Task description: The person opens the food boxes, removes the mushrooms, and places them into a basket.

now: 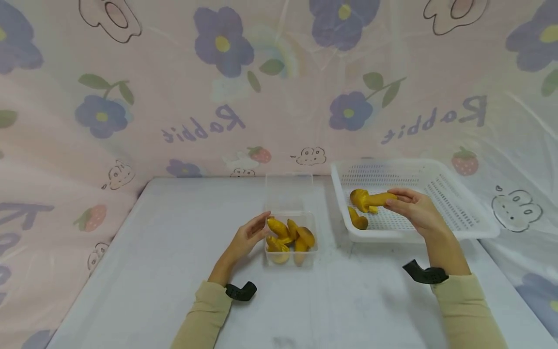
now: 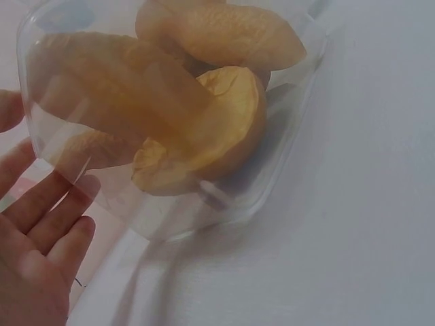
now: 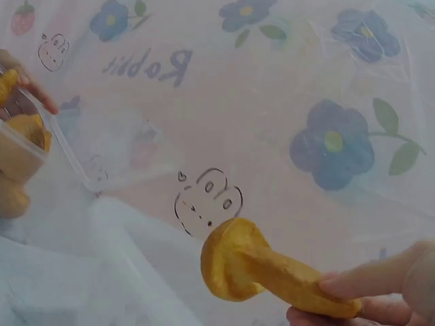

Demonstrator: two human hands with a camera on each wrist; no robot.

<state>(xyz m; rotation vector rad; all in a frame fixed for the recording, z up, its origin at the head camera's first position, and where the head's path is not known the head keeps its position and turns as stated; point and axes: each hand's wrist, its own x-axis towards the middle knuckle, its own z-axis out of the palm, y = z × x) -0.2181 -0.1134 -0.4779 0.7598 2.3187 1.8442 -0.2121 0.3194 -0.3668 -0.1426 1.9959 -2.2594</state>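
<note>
My right hand [image 1: 416, 213] pinches a yellow-brown mushroom [image 1: 377, 198] by its stem above the white basket [image 1: 471, 228]; the cap points left. In the right wrist view, thumb and fingers grip the stem end of this mushroom [image 3: 272, 268]. Below it, another mushroom [image 1: 358, 220] lies at the basket's left side. A clear plastic box [image 1: 291, 256] stands on the table, holding several similar mushrooms [image 1: 301, 237]. My left hand [image 1: 244, 240] is at the box's left side, its fingers extended and touching the wall, as the left wrist view also shows.
The box's clear lid [image 1: 289, 191] stands open behind it. Both containers are on a white-covered table [image 1: 187, 208]. Behind the table hangs a patterned curtain [image 1: 279, 97] with flowers and rabbits. A black wrist strap [image 1: 241, 291] sits on my left wrist.
</note>
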